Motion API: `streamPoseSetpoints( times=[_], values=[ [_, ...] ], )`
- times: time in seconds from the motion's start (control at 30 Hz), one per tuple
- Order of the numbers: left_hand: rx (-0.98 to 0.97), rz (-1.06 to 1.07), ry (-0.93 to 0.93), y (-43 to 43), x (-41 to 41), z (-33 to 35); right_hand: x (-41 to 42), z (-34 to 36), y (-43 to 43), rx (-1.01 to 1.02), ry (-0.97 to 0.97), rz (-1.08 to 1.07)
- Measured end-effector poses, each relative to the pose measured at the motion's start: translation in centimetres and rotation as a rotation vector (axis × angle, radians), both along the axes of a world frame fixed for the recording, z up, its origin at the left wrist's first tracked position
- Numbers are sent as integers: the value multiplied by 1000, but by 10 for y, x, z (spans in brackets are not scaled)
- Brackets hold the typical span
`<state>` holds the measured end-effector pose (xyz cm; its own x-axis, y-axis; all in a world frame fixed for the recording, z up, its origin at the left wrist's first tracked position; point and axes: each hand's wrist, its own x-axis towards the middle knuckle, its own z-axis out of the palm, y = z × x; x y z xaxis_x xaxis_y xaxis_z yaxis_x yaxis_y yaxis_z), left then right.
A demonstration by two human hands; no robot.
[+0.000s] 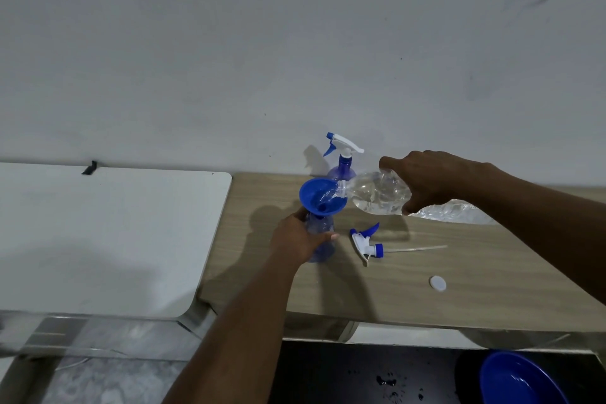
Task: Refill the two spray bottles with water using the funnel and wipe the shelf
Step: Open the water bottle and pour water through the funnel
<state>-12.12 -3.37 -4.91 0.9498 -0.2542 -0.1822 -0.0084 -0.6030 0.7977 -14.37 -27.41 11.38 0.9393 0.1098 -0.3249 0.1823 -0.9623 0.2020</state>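
We see a white table [114, 239] at left, a black clip [90, 168] on its far edge against the wall [295, 43], and a blue basin [521, 380] lower right.

The right hand [436, 182] tips a clear water bottle [377, 195] into the blue funnel [319, 197] atop a spray bottle [319, 236], which the left hand [300, 239] holds on the wooden surface [459, 272].
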Motion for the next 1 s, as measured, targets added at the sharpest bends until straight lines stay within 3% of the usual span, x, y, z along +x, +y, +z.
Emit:
streamPoseSetpoints(
  times=[1.0],
  values=[
    [-21,5,34,1,1,-2,2,-3,-7,45,-24,17]
  ],
)
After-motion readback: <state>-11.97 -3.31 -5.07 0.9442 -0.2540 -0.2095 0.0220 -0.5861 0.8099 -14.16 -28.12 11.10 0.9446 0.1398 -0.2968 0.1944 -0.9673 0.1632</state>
